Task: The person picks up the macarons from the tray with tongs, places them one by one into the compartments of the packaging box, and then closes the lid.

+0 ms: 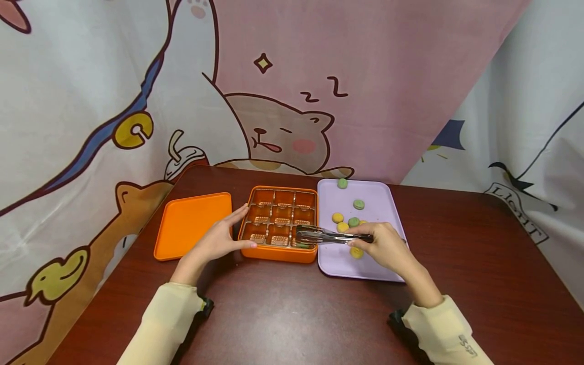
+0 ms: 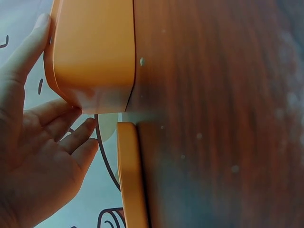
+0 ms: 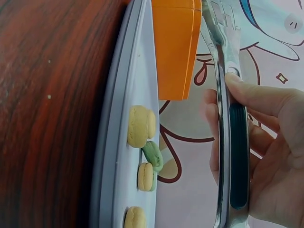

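My right hand (image 1: 388,247) grips metal tongs (image 1: 326,235) with dark handles, their tips over the front right compartment of an orange box (image 1: 278,253). A clear divider insert (image 1: 282,209) splits the box into several compartments. Under the tips, a green macaron (image 1: 303,245) partly shows in that compartment. My left hand (image 1: 219,238) touches the box's left side, thumb at the front rim and fingers spread along the side. Yellow macarons (image 3: 137,127) and green macarons (image 1: 358,204) lie on a lilac tray (image 1: 365,271), some hidden behind my right hand and the tongs.
An orange lid (image 1: 191,223) lies left of the box, beside my left forearm. The tray stands against the box's right side. All of it rests on a dark brown wooden table (image 1: 283,314). A printed cartoon cloth (image 1: 388,101) hangs behind the table's far edge.
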Demonstrator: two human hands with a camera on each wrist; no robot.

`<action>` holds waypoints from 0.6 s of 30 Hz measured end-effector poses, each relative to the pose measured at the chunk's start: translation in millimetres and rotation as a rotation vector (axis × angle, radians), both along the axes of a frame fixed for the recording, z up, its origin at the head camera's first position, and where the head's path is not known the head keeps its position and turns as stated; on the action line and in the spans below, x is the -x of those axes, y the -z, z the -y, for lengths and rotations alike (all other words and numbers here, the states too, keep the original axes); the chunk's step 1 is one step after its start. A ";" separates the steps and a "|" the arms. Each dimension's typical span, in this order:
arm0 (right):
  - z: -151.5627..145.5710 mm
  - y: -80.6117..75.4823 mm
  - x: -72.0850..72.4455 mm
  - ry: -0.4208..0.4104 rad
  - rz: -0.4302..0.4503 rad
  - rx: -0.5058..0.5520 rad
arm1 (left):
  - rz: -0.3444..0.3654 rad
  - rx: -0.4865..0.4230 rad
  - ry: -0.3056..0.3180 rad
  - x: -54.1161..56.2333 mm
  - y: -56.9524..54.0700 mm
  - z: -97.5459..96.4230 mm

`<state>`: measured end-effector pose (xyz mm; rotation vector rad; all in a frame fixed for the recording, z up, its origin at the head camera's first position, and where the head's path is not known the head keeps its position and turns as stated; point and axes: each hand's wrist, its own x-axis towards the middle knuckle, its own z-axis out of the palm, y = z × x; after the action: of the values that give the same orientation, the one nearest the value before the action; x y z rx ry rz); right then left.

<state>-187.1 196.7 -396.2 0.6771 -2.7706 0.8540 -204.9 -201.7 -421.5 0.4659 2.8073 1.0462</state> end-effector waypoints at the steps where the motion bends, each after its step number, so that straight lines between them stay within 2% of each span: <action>1: -0.5 -0.1 -0.1 0.003 0.004 -0.001 | 0.001 -0.002 0.000 0.0 0.1 0.0; 18: -21.7 -3.8 -6.0 0.046 0.039 0.027 | 0.001 -0.001 0.005 0.1 0.0 0.2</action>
<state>-181.0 218.5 -392.4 0.5959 -2.7923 0.9035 -205.0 -201.8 -421.4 0.4718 2.8033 1.0459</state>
